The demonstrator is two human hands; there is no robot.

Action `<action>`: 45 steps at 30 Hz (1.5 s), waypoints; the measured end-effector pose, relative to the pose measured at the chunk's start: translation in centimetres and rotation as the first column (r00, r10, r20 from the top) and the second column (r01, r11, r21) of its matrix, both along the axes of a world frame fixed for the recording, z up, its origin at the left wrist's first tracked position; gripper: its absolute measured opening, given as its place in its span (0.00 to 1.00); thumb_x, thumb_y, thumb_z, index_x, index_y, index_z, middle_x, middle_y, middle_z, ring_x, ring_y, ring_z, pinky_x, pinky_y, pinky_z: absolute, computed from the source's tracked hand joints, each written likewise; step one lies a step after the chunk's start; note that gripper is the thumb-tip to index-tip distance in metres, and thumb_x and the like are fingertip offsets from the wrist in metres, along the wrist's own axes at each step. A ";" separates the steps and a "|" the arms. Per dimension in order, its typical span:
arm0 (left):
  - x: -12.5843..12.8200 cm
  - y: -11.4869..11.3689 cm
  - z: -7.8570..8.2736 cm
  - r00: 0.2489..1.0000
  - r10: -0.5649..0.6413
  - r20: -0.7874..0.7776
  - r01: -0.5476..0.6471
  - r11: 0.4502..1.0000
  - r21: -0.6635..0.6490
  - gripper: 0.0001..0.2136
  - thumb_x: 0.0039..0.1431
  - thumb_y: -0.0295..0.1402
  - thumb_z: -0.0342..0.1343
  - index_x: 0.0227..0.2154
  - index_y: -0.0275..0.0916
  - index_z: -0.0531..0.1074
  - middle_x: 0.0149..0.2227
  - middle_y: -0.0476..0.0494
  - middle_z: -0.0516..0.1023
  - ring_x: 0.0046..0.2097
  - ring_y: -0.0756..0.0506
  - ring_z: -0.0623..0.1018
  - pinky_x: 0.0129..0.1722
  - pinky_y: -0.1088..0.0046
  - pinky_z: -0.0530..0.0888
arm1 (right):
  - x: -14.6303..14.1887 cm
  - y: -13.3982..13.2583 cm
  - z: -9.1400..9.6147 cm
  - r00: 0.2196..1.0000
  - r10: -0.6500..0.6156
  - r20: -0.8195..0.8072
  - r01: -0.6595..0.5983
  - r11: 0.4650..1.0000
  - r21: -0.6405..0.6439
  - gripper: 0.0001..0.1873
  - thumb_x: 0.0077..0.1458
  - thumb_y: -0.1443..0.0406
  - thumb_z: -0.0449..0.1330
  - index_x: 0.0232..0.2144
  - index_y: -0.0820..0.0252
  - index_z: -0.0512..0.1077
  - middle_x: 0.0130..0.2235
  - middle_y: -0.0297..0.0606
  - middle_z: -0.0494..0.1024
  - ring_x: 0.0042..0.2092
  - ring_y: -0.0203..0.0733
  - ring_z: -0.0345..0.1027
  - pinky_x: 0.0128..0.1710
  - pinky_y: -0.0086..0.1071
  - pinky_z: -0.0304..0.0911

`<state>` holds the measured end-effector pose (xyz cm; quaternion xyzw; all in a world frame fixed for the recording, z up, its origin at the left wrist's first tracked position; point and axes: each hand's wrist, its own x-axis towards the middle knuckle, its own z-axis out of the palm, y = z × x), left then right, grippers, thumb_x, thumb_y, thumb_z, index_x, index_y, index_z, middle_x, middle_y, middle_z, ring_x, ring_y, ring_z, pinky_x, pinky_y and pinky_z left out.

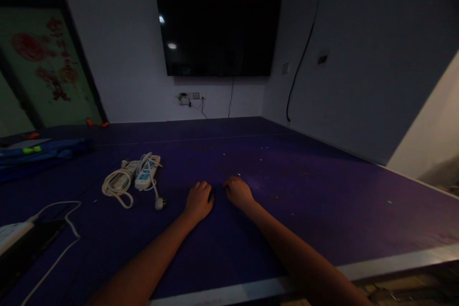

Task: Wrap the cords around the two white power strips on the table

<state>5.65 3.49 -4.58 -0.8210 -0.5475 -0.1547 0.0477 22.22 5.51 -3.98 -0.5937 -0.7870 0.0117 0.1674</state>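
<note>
My left hand (199, 201) rests on the purple table top (287, 177) with its fingers curled under. A dark patch shows along its thumb side, and I cannot tell whether it is a small object or shadow. A short gap to the right, my right hand (238, 192) lies on the same surface, its fingers bent in and their inner side hidden. Left of my left hand is a white power strip (145, 177) with blue panels, its cord looped about it. The white plug (159, 203) of a cord is nearest to that hand.
A second coiled white cord (116, 186) lies beside the power strip. At the left edge are a black flat object (32, 246), a white cable (53, 265) and blue cloth (46, 150). A television (220, 33) hangs on the wall; a black cable (304, 52) dangles at right.
</note>
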 end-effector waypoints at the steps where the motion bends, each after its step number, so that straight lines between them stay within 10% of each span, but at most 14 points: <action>1: 0.0 0.0 0.0 1.000 0.000 -0.005 0.000 1.000 -0.002 0.07 0.58 0.31 0.45 0.35 0.38 0.67 0.43 0.39 0.71 0.45 0.41 0.69 0.43 0.62 0.66 | 0.0 0.0 0.0 1.000 -0.001 0.001 0.001 1.000 -0.003 0.16 0.53 0.72 0.50 0.39 0.60 0.74 0.45 0.43 0.73 0.49 0.43 0.65 0.49 0.32 0.57; 45: 0.0 0.0 0.1 0.999 0.003 -0.033 -0.003 1.000 -0.003 0.07 0.58 0.32 0.45 0.36 0.38 0.67 0.43 0.41 0.71 0.45 0.43 0.69 0.43 0.65 0.65 | 0.1 0.0 0.3 1.000 0.010 0.019 -0.009 0.999 -0.044 0.16 0.55 0.70 0.50 0.42 0.60 0.74 0.46 0.43 0.73 0.50 0.43 0.63 0.49 0.31 0.56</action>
